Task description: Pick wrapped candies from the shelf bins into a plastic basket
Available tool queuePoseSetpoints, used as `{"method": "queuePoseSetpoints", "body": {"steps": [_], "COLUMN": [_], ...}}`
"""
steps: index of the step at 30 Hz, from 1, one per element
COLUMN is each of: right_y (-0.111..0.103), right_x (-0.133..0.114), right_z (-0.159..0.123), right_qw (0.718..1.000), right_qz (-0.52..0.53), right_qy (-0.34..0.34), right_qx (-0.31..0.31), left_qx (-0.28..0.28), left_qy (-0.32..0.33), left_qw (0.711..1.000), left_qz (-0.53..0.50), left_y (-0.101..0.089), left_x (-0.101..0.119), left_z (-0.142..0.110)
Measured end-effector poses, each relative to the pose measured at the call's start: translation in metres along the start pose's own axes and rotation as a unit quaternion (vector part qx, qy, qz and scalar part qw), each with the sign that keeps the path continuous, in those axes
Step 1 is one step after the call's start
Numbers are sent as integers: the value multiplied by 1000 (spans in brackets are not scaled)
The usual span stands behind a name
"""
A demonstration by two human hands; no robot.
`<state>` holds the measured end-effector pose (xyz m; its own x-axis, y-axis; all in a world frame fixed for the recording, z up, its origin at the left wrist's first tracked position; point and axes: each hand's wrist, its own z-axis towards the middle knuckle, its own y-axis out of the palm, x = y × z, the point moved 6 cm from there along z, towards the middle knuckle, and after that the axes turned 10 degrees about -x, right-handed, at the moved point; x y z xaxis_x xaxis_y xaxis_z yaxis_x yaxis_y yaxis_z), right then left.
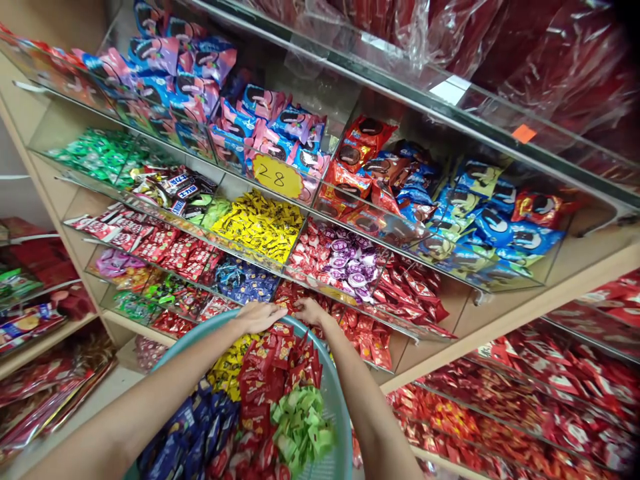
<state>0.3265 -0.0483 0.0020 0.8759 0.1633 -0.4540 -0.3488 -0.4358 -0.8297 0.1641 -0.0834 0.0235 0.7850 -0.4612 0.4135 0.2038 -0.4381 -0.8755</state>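
Observation:
A round teal plastic basket (343, 407) is below my arms, filled with wrapped candies in separate groups. Inside it lie dark blue candies (193, 427), yellow candies (233, 367), red packets (263, 380) and light green candies (303, 423). At the basket's far rim, my left hand (261, 317) is palm down with fingers stretched to the right. My right hand (314, 312) reaches in from the other side, fingers apart and pointing left over the red-wrapped candies (290, 293) in a lower shelf bin. No candy shows in either hand; their palms are hidden.
Clear-fronted shelf bins rise ahead, holding yellow candies (260, 227), purple-and-white candies (350, 260), green candies (95, 157) and pink-blue cookie packs (285, 123). A yellow "28" tag (277, 175) hangs in front. A glass shelf edge (400, 80) juts overhead. More red candies (500, 393) fill the right-hand shelves.

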Motion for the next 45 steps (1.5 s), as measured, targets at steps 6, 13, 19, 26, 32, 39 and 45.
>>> {"method": "queuePoseSetpoints", "body": {"steps": [6, 13, 19, 26, 32, 39, 45], "right_y": [13, 19, 18, 8, -15, -26, -23], "right_x": [4, 9, 9, -1, -7, -4, -17], "right_z": [20, 26, 23, 11, -19, -94, -145], "right_qw": [998, 994, 989, 973, 951, 939, 942], "right_qz": [49, 91, 140, 227, 284, 303, 293], "right_qy": [0, 2, -8, -36, -76, -106, -124], "right_qx": [-41, -62, -47, 16, 98, 124, 103], "left_qx": [3, 9, 8, -2, 0, -6, -8], "left_qy": [-12, -5, -10, -15, -18, -34, -28], "left_qw": [1000, 1000, 1000, 1000, 1000, 999, 1000], "left_qz": [-4, 2, -1, -12, -9, -9, -9], "left_y": [1, 1, 1, 0, -3, -2, 0], "left_x": [-1, -1, -1, 1, 4, 0, -1], "left_z": [0, 0, 1, -1, -4, -2, 2]}}
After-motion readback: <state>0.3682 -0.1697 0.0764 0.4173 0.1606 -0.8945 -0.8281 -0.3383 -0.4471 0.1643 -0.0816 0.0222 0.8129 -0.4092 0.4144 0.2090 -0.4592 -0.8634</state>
